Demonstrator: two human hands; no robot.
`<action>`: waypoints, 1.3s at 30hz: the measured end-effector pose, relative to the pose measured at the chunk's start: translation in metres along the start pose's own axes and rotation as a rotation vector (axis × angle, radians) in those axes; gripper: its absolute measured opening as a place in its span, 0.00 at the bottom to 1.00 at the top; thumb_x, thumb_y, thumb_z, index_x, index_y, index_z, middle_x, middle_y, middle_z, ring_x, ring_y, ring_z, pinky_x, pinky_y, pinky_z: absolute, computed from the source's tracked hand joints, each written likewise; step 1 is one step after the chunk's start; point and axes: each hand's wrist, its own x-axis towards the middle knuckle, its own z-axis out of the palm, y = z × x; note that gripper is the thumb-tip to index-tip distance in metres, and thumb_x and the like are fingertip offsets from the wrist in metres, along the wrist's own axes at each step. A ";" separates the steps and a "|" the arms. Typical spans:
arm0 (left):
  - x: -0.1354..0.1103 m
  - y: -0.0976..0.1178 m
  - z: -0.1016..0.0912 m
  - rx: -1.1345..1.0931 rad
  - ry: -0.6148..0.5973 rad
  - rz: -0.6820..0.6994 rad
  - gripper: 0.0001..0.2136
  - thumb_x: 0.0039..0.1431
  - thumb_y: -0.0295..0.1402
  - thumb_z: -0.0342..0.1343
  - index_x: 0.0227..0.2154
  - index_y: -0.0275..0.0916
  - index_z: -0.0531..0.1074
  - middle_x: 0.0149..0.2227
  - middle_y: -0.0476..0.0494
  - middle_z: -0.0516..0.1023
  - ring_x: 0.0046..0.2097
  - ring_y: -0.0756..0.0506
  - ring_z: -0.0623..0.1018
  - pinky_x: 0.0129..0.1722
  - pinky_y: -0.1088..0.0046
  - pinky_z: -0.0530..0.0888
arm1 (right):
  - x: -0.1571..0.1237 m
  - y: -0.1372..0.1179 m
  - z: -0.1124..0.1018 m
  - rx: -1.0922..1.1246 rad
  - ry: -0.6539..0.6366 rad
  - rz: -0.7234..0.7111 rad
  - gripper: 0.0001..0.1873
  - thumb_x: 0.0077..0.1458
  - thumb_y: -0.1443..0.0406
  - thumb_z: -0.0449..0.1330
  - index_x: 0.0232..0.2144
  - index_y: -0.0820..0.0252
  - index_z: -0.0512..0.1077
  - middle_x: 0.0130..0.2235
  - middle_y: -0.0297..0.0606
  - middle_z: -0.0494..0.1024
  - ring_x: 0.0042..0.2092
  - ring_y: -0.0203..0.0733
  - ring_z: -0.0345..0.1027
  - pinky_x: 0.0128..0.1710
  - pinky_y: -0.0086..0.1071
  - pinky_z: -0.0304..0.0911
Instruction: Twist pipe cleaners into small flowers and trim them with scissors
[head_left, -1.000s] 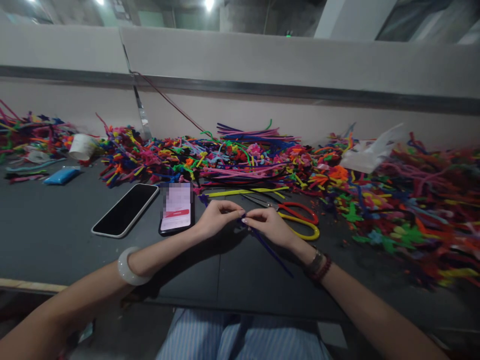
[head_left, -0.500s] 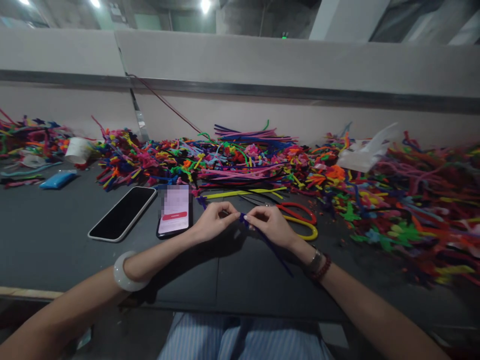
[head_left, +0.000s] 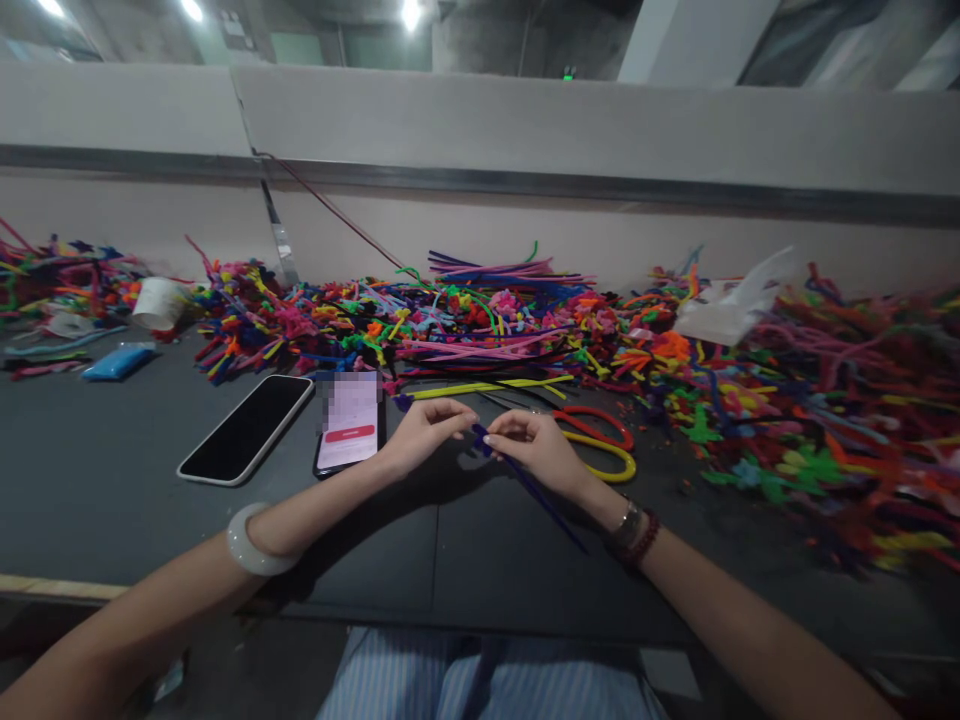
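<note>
A dark purple pipe cleaner has a bent, looped end between my hands and a long straight tail slanting down to the right. My right hand pinches it just below the looped part. With thumb and forefinger together, my left hand holds the upper edge of the loop; the exact contact is too small to make out. Behind my right hand lie scissors with one red and one yellow handle, their blades partly hidden. Yellow pipe cleaners rest just beyond my fingers.
Two phones, a dark-screened one and a lit one, lie left of my hands. Heaps of coloured pipe cleaners line the wall. A white cup, a blue packet and white plastic are farther out.
The fingertips of my left hand have shifted slightly up and left on the purple pipe cleaner, and more of its bent end shows. My right hand has hardly moved.
</note>
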 end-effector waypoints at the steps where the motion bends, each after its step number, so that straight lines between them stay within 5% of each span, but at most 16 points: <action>1: 0.000 -0.002 0.000 -0.001 -0.013 -0.022 0.10 0.44 0.36 0.57 0.27 0.32 0.72 0.26 0.47 0.72 0.29 0.52 0.69 0.31 0.77 0.66 | 0.000 0.000 0.000 0.011 0.018 -0.001 0.08 0.40 0.64 0.62 0.24 0.64 0.68 0.23 0.32 0.71 0.24 0.32 0.65 0.28 0.28 0.61; 6: 0.001 -0.008 0.001 0.016 -0.067 -0.076 0.12 0.43 0.37 0.58 0.26 0.31 0.73 0.26 0.45 0.74 0.28 0.52 0.70 0.31 0.76 0.67 | 0.001 0.002 0.001 0.048 0.040 0.016 0.10 0.39 0.62 0.63 0.24 0.63 0.68 0.23 0.32 0.72 0.26 0.33 0.65 0.30 0.29 0.61; 11: 0.000 -0.007 0.000 0.141 -0.127 0.012 0.12 0.46 0.37 0.55 0.27 0.31 0.73 0.24 0.47 0.72 0.26 0.53 0.69 0.30 0.77 0.66 | 0.001 0.002 0.001 -0.009 0.025 0.034 0.10 0.41 0.61 0.61 0.23 0.64 0.69 0.23 0.32 0.69 0.25 0.32 0.62 0.29 0.29 0.58; 39: -0.005 0.000 -0.003 0.451 -0.239 0.188 0.10 0.52 0.37 0.48 0.25 0.34 0.66 0.24 0.51 0.65 0.24 0.55 0.62 0.22 0.80 0.58 | 0.001 0.006 0.001 -0.195 -0.247 0.008 0.06 0.52 0.64 0.49 0.27 0.61 0.60 0.25 0.29 0.57 0.28 0.32 0.50 0.28 0.26 0.51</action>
